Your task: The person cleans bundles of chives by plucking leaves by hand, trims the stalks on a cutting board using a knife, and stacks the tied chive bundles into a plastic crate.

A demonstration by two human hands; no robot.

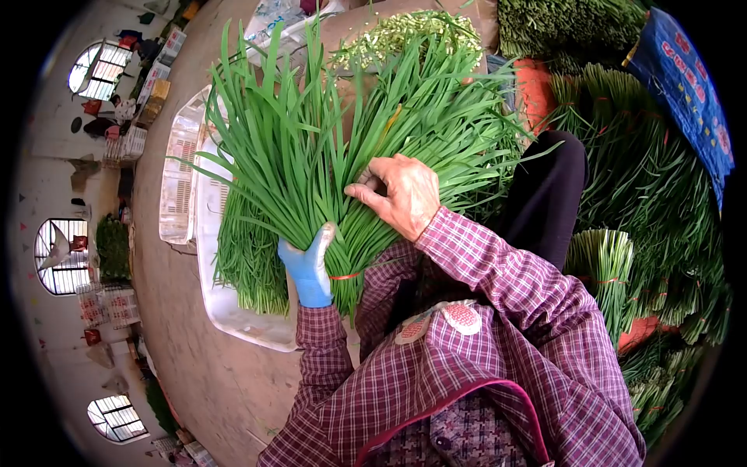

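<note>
Long green leafy stalks (pixel 288 156) fan upward in front of me. My left hand (pixel 309 268), in a blue and white glove, is closed round the lower part of these stalks. Bare and bent at the fingers, my right hand (pixel 401 193) rests over the leaves just right of it, its thumb and forefinger close together; what lies between them is too small to tell. Below the hands a red band (pixel 345 276) circles a bunch of stalks. More green leaves (pixel 451 132) spread to the right, beyond my right hand.
A white crate (pixel 257 331) holding green bundles stands at the left, with another pale crate (pixel 180 179) beyond it. Banded bundles (pixel 607 265) and a blue printed sack (pixel 689 86) lie at the right. Pale trimmings (pixel 428 29) are heaped ahead. People sit far off at upper left.
</note>
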